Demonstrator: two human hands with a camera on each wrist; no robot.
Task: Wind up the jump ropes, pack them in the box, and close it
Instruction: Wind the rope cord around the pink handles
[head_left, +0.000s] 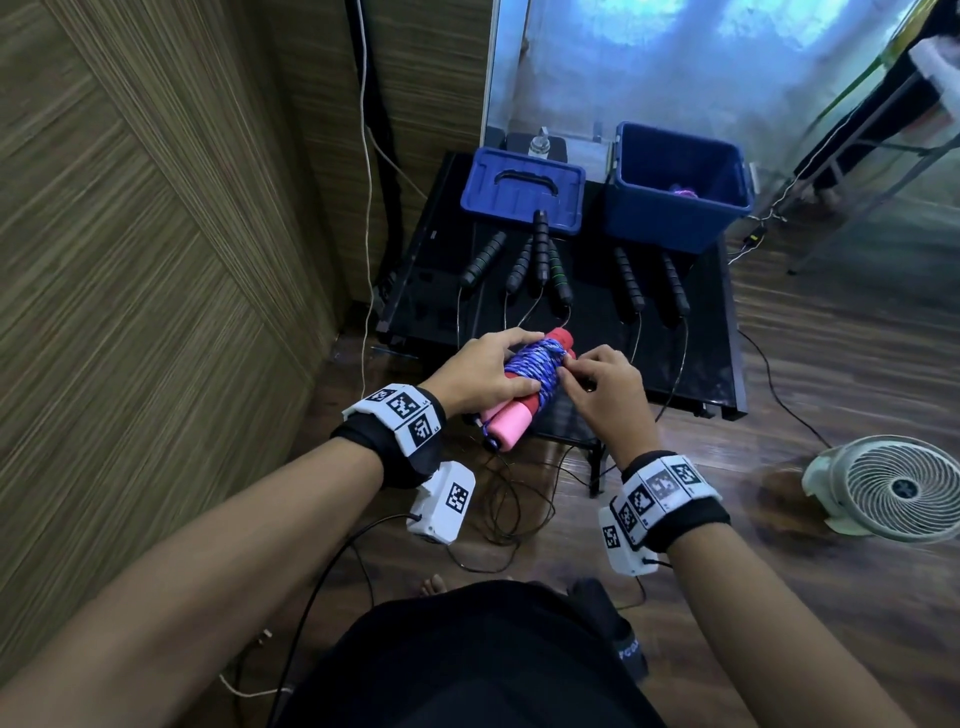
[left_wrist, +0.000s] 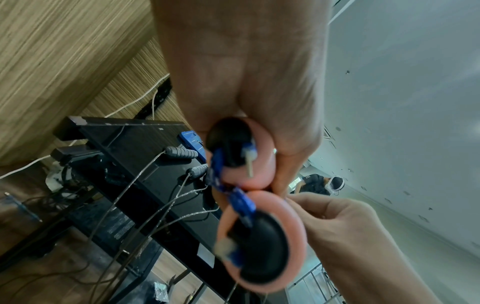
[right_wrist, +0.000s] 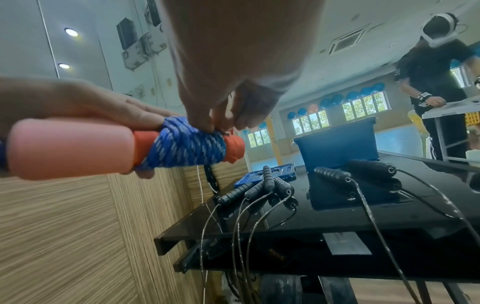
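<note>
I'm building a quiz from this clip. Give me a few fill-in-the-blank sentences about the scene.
1. The left hand grips the pink-handled jump rope, wound with ____ cord.
2. The right hand pinches the cord at the ____ end of the bundle.
3. The blue box stands with its lid ____.

Missing words: blue; far; off

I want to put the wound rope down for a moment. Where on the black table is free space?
Free: the near right part of the black table, beside the right pair of black handles, and a narrow gap between the two handle groups. Crowded: the back, with lid and blue box, and the left handles.
</note>
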